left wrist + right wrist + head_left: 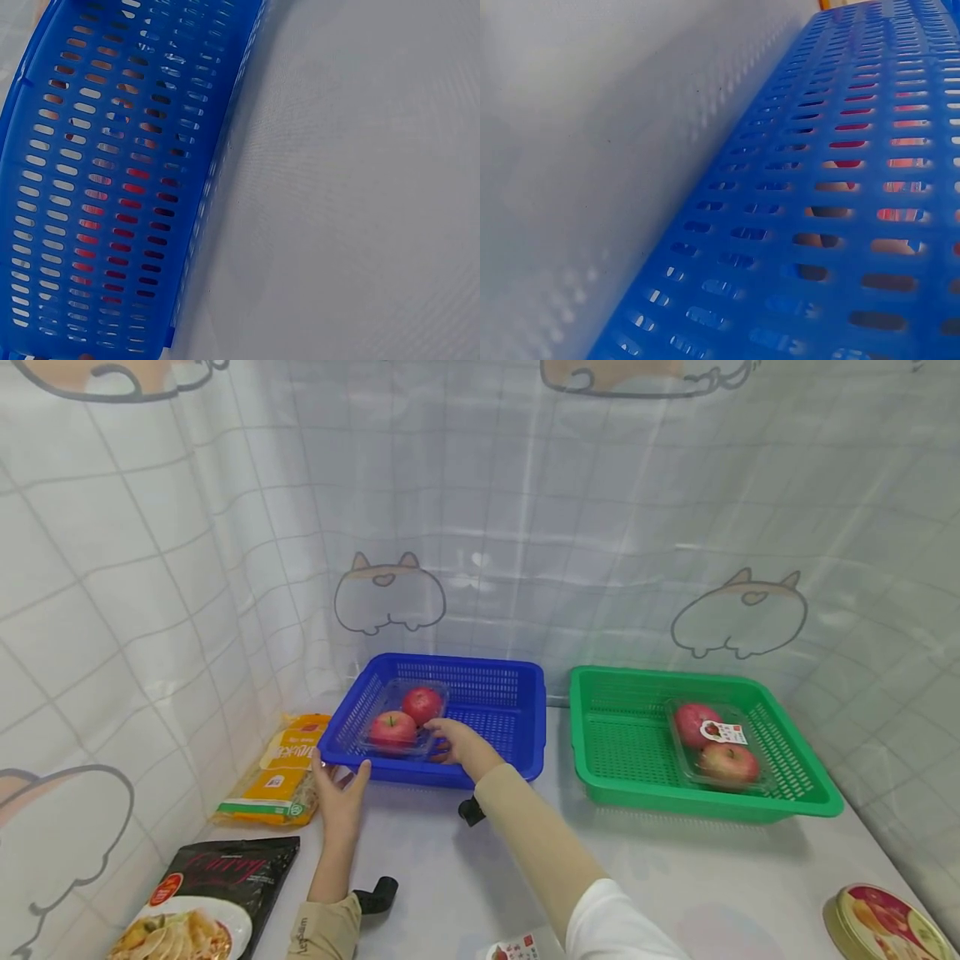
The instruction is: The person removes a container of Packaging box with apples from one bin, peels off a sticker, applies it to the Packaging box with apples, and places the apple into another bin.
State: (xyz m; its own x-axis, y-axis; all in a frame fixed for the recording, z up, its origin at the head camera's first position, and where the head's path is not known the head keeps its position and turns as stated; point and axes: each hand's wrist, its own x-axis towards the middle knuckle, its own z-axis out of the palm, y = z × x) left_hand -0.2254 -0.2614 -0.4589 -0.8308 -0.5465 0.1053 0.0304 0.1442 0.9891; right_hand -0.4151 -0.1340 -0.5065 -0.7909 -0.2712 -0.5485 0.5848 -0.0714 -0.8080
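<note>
In the head view, a clear plastic pack of two red apples (393, 729) lies in the left part of the blue basket (442, 772). My right hand (467, 748) reaches over the basket's front rim and holds the pack's right edge, its fingertips partly hidden. My left hand (339, 810) touches the basket's front left corner, thumb and forefinger spread apart. Through the slots of the blue wall (45, 247), the left wrist view shows red apple skin. The right wrist view shows fingers (891, 246) behind the slotted wall, near the red of the apples.
To the right stands a green basket (615, 789) holding another two-apple pack (726, 764). Left are a yellow food bag (273, 777) and a black curry pouch (217, 868). A round tin (892, 922) sits front right; a labelled package (517, 948) shows at the bottom edge.
</note>
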